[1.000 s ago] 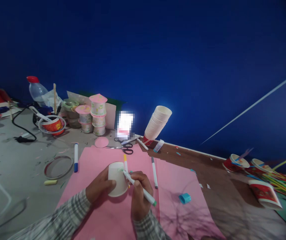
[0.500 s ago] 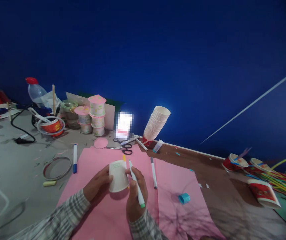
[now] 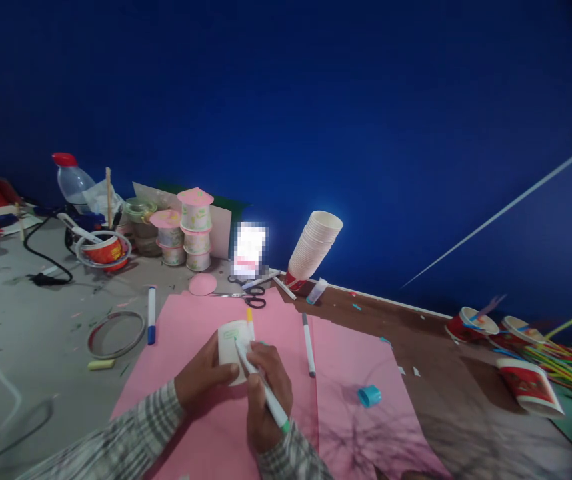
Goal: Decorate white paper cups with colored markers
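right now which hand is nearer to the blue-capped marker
Left. The left hand, holding the white cup, is just right of the blue-capped marker, slightly lower in view; the right hand, holding the green marker, is farther right.

The long sleeves [image 3: 121, 428] are checked in white and grey.
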Action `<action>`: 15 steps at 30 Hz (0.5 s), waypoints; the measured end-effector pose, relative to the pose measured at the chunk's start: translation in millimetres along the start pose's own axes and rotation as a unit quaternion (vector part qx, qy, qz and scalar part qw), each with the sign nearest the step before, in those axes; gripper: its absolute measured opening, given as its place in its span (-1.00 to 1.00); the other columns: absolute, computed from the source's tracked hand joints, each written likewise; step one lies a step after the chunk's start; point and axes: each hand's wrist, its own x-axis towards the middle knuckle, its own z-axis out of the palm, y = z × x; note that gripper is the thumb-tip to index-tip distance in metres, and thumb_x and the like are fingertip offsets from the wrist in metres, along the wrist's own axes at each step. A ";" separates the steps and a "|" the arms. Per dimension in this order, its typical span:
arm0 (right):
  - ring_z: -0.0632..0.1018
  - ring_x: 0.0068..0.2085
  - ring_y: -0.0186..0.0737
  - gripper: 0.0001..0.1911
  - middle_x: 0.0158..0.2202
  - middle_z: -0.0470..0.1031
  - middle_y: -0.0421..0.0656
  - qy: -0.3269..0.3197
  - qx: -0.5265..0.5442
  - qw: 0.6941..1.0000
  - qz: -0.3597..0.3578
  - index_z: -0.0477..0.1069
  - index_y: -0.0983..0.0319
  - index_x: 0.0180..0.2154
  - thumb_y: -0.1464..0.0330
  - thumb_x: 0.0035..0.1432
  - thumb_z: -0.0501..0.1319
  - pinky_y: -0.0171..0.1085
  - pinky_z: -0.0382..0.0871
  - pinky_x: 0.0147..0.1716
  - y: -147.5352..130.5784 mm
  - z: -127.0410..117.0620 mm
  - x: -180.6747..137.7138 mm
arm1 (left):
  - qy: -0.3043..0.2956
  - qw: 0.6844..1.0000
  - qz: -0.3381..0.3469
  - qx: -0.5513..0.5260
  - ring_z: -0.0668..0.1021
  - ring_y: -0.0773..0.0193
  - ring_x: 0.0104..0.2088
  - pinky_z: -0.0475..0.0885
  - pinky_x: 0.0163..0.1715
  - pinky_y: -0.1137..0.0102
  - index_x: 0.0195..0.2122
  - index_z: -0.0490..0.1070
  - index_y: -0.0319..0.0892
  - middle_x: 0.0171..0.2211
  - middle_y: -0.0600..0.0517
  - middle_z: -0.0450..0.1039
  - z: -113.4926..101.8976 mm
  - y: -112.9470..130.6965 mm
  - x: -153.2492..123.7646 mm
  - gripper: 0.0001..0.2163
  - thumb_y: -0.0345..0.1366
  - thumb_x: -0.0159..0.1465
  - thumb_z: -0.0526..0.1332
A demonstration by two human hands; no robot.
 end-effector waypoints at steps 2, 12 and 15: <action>0.56 -0.24 0.07 -0.81 -0.27 0.54 -0.06 0.009 0.006 1.000 0.013 0.47 0.16 -0.22 0.34 0.12 0.15 0.03 0.47 -0.27 0.7 1.6 -0.6 | -0.001 1.000 0.006 0.010 0.45 0.15 -0.49 0.39 -0.49 0.28 -0.18 0.35 -0.19 -0.55 0.06 0.43 0.8 0.3 0.0 -0.52 -0.45 -0.19 0.37; 0.55 -0.28 0.03 -0.83 -0.34 0.52 -0.11 0.002 0.002 1.000 0.014 0.48 0.15 -0.28 0.42 0.08 0.16 -0.01 0.48 -0.29 0.0 2.4 4.4 | -0.005 0.999 0.025 0.040 0.38 0.28 -0.59 0.33 -0.56 0.35 -0.17 0.35 -0.18 -0.58 0.10 0.41 -0.6 0.2 0.9 -0.51 -0.46 -0.19 0.38; 0.55 -0.28 0.03 -0.81 -0.34 0.51 -0.11 -0.017 0.000 1.000 0.022 0.47 0.14 -0.27 0.45 0.06 0.16 -0.02 0.47 -0.29 -2.4 1.9 5.7 | -0.009 0.999 0.028 0.039 0.38 0.28 -0.59 0.33 -0.55 0.35 -0.17 0.35 -0.18 -0.59 0.11 0.40 -1.4 0.1 1.4 -0.51 -0.48 -0.18 0.38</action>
